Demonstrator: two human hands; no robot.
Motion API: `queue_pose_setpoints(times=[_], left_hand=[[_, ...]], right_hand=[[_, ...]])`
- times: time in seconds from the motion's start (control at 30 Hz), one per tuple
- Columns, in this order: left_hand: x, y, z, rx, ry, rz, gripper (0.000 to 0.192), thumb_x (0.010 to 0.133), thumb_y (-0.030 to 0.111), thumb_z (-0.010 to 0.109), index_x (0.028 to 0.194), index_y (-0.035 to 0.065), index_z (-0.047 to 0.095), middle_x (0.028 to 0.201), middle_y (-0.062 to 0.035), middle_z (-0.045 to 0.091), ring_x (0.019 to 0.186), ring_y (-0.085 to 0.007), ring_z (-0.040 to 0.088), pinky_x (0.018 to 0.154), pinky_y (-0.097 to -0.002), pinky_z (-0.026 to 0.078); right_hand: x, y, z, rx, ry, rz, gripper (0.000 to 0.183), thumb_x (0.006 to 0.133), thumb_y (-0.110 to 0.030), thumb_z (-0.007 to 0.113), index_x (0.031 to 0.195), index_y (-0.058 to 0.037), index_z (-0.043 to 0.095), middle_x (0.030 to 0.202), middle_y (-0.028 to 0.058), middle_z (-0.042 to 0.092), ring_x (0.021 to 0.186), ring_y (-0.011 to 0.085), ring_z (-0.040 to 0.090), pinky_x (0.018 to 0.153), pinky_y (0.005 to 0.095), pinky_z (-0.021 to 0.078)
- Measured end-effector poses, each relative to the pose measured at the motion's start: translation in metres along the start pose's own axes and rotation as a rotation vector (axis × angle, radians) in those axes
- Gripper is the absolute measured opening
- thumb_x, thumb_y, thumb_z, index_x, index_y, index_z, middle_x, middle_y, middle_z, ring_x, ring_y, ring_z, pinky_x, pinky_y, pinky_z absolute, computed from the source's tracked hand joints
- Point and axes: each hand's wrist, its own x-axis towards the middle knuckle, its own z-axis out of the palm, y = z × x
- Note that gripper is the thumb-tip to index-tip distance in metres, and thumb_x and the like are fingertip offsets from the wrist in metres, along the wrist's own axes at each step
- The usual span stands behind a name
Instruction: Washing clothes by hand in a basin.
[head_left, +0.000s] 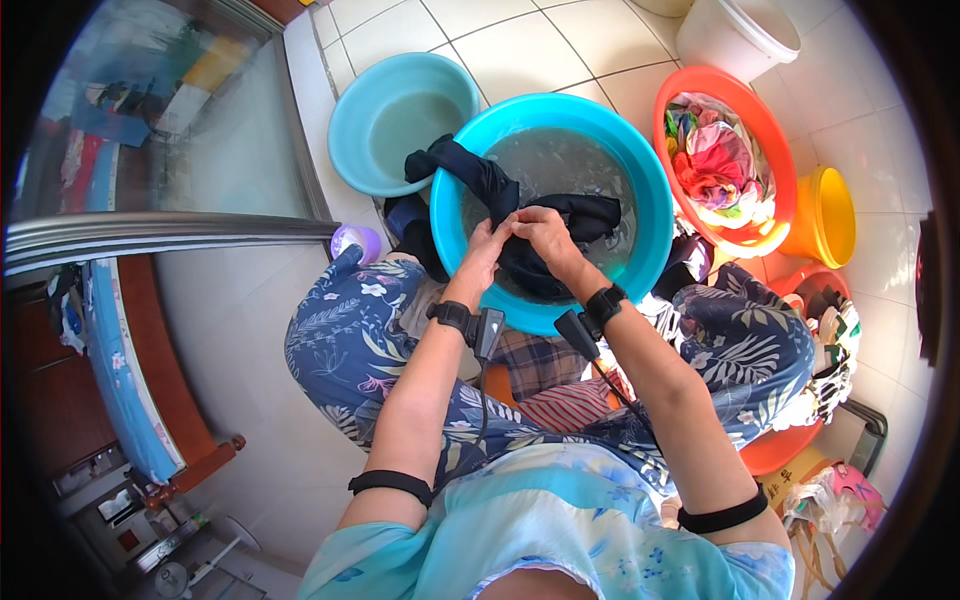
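A bright blue plastic basin (651, 247) of cloudy, sudsy water sits between the knees. A wet black garment (480, 171) lies partly in the water, and one end hangs over the basin's left rim towards a pale teal basin (352, 142). My left hand (484, 253) pinches the cloth above the water. Close against it, my right hand (546, 234) also grips the garment, with the fingertips of both hands meeting. Part of the cloth is hidden beneath the hands.
At right stand an orange basin (664, 97) of colourful cloth, a yellow bucket (832, 217) and a white bucket (724, 37). A purple cup (364, 244) is by the left knee, near the sliding door frame (172, 236). Plaid cloth (540, 360) lies in front of me.
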Motion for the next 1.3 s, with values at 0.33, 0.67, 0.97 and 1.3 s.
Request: queue_pose_setpoints(times=[0.33,0.67,0.97,1.3], left_hand=[[-0.01,0.016,0.009,-0.548,-0.189,0.18,0.021,0.085,0.016,0.067,0.098,0.003,0.057,0.094,-0.0055,0.061,0.086,-0.0176,0.061,0.076,-0.0314,0.05],[0.014,0.026,-0.019,0.226,0.186,0.502,0.049,0.076,0.014,0.072,0.117,0.0006,0.047,0.1,-0.0129,0.057,0.091,-0.0213,0.057,0.078,-0.0337,0.047],[0.015,-0.034,0.038,1.25,-0.156,0.344,0.085,0.078,0.022,0.071,0.147,0.0162,0.022,0.153,-0.0164,0.014,0.138,-0.0426,0.014,0.11,-0.05,0.024],[0.097,-0.058,0.037,1.248,-0.255,0.121,0.081,0.079,0.027,0.071,0.145,0.0208,0.025,0.154,-0.0078,0.01,0.139,-0.0367,0.015,0.104,-0.063,0.027]], right_hand=[[-0.026,0.055,-0.01,0.061,0.021,0.007,0.048,0.082,-0.038,0.069,0.106,0.0026,0.06,0.095,0.0107,0.062,0.09,0.0156,0.057,0.078,0.0305,0.0455],[-0.01,0.019,-0.026,-0.581,0.346,-0.053,0.029,0.074,-0.028,0.069,0.075,-0.0005,0.061,0.085,0.0193,0.064,0.083,0.0353,0.061,0.07,0.0457,0.0457],[-0.031,0.056,-0.025,-1.197,-0.058,0.001,0.087,0.07,-0.038,0.075,0.143,-0.0255,0.029,0.149,0.0149,0.026,0.136,0.0408,0.022,0.101,0.0688,0.021],[0.024,0.089,-0.042,-1.139,-0.359,0.304,0.092,0.069,-0.048,0.074,0.145,-0.0335,0.022,0.148,0.0144,0.026,0.136,0.0403,0.022,0.098,0.0712,0.0224]])
